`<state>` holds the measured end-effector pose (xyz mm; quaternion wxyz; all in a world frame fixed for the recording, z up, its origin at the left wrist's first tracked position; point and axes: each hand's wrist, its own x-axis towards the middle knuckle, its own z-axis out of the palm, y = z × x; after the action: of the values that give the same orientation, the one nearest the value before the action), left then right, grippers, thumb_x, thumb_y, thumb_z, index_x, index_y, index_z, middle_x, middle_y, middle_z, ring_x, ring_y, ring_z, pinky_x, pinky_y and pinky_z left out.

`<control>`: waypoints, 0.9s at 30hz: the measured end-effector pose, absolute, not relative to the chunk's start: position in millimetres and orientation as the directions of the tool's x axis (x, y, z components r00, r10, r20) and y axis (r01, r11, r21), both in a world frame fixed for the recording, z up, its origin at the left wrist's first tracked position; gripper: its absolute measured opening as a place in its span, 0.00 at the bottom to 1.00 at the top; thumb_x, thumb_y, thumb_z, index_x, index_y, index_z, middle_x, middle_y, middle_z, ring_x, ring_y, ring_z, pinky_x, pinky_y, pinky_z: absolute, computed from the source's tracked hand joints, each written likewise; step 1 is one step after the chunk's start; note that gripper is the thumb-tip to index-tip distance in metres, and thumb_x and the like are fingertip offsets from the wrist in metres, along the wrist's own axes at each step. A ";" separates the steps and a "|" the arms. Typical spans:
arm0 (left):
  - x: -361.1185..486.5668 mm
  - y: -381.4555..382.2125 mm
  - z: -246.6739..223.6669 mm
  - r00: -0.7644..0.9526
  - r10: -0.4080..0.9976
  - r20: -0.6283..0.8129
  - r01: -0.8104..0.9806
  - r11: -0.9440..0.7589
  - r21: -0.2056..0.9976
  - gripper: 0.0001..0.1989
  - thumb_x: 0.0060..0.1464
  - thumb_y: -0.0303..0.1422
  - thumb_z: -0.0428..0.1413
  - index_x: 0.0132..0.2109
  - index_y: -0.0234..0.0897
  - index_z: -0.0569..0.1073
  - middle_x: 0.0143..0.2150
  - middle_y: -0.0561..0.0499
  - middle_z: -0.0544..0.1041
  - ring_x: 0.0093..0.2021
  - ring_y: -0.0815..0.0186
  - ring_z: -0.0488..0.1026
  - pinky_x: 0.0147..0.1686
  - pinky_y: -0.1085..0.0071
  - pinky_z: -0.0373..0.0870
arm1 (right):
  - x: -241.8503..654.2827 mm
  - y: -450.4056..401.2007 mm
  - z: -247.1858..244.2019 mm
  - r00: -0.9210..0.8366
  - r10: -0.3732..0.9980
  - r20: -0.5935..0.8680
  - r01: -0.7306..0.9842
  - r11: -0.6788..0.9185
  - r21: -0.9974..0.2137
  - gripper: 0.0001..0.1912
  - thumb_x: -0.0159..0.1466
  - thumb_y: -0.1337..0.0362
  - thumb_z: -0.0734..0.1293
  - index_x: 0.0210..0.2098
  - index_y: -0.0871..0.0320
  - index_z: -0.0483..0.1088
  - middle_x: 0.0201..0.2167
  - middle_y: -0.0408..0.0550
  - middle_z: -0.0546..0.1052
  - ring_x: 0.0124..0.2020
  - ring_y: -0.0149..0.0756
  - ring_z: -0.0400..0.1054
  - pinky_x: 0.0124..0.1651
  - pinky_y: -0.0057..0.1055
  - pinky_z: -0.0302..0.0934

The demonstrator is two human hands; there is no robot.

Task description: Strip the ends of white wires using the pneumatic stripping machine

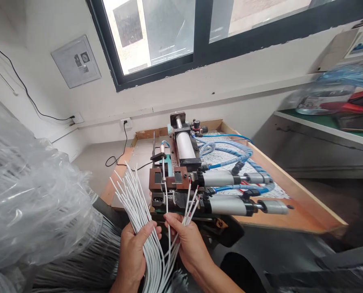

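Note:
My left hand (pixel 135 248) is closed around a thick bundle of white cables (pixel 135 199), whose ends fan out up and to the left. Between the thumb and fingers of my right hand (pixel 187 240) is a single white cable (pixel 166 199), its upper end reaching into the jaws of a pneumatic wire stripping machine (pixel 172 179). A few more cables (pixel 192 205) stick up from the same hand, with reddish tips showing. Below both hands the cables run together and leave the bottom of the view.
The machine has grey air cylinders (pixel 227 204) and blue hoses (pixel 230 154) at its right. It stands in a shallow wooden tray (pixel 315 203). Clear plastic wrapping (pixel 38 195) over more cables fills the left side. A green-topped shelf (pixel 327 124) holds a plastic bottle (pixel 324 95).

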<state>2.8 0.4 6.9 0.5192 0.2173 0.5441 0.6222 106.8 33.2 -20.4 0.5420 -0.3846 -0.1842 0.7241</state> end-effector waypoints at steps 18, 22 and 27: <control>1.2 -9.9 1.6 -0.313 0.931 -0.187 -0.321 0.082 0.944 0.03 0.39 0.28 0.60 0.24 0.33 0.73 0.18 0.53 0.75 0.20 0.70 0.69 0.24 0.74 0.65 | 110.7 25.2 -31.3 -0.207 0.957 -0.201 -0.514 -0.281 -0.811 0.12 0.50 0.58 0.69 0.27 0.62 0.74 0.19 0.41 0.67 0.19 0.24 0.53 0.23 0.23 0.46; 2.3 -12.2 1.2 -0.280 0.937 -0.209 -0.329 0.110 0.938 0.03 0.39 0.28 0.60 0.25 0.33 0.73 0.18 0.53 0.75 0.20 0.71 0.68 0.24 0.75 0.64 | 111.4 20.7 -27.9 -0.223 0.964 -0.143 -0.560 -0.247 -0.791 0.11 0.51 0.59 0.68 0.27 0.62 0.73 0.19 0.41 0.66 0.21 0.25 0.55 0.25 0.23 0.50; 2.7 -13.1 -4.9 -0.236 0.945 -0.225 -0.323 0.142 0.936 0.04 0.39 0.28 0.60 0.28 0.33 0.74 0.19 0.52 0.75 0.21 0.70 0.68 0.23 0.74 0.64 | 108.6 18.7 -21.6 -0.302 0.943 -0.139 -0.649 -0.310 -0.695 0.11 0.50 0.58 0.68 0.27 0.60 0.71 0.15 0.38 0.62 0.18 0.26 0.56 0.21 0.24 0.53</control>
<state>2.7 -13.1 -4.9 0.5426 0.2957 0.5259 0.5844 108.6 18.7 -21.6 0.5230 -0.2752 -0.2673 0.7611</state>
